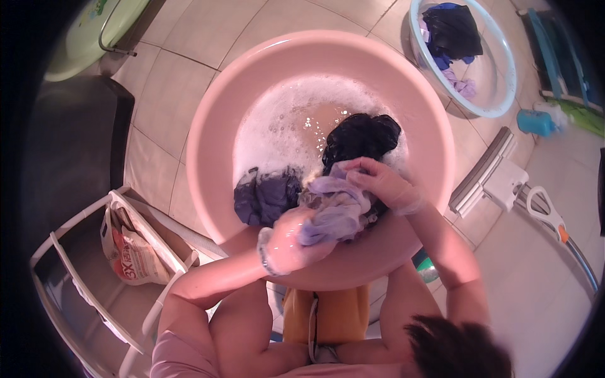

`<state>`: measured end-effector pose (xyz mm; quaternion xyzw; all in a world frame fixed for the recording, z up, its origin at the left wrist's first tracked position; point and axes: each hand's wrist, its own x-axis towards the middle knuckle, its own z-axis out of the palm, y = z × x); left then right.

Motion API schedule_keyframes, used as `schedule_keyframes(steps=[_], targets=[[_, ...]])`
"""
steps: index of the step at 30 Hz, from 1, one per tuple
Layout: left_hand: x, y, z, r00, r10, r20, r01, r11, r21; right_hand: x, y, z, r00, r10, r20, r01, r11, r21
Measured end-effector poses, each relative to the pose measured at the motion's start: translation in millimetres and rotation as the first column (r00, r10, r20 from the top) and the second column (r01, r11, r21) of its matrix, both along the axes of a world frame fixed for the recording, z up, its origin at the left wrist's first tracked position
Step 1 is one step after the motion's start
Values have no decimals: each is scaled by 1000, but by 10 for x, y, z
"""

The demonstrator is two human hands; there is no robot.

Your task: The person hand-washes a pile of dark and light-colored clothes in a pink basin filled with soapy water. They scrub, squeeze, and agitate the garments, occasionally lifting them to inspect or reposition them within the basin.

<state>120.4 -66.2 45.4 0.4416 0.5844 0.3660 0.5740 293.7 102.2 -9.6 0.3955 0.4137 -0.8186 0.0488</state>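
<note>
My left hand [295, 243] and my right hand [380, 184], both in clear thin plastic gloves, grip a wet, bunched lavender cloth [338, 215]. They hold it over the near side of a large pink plastic basin [215, 118]. Soapy water with white foam [279, 118] fills the basin's bottom. Just beyond my right hand, a wet black garment [361, 137] is heaped partly above the water. A dark grey-blue cloth [267, 196] lies to the left, near my left hand. Folds and fingers hide part of the lavender cloth.
At the upper right a blue-rimmed tub [508, 75] holds black, blue and lavender clothes [451, 33]. A mop [505, 182] lies to the right, near a blue bottle [536, 123]. On the left stands a white rack [156, 236] with a detergent bag [137, 255]; a green basin [80, 52] is above.
</note>
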Motion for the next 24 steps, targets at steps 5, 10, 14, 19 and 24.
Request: schedule_keyframes(steps=[5, 10, 14, 19, 24], targets=[[-410, 346, 382, 960, 254, 119, -228, 954, -195, -271, 355, 161, 942, -318, -106, 334, 915, 228], [-888, 91, -1450, 826, 439, -354, -538, 802, -260, -196, 731, -783, 975, -163, 154, -102, 287, 953], [-651, 31, -1701, 810, 141, -569, -394, 850, -350, -15, 442, -917, 889, 75, 451, -456, 233, 859], [-250, 31, -1069, 721, -270, -638, 123, 956, -266, 106, 66, -767, 766, 491, 414, -641, 629, 441], [47, -119, -644, 746, -514, -423, 344, 841, -417, 225, -338, -399, 720, 610, 331, -692, 666, 277]])
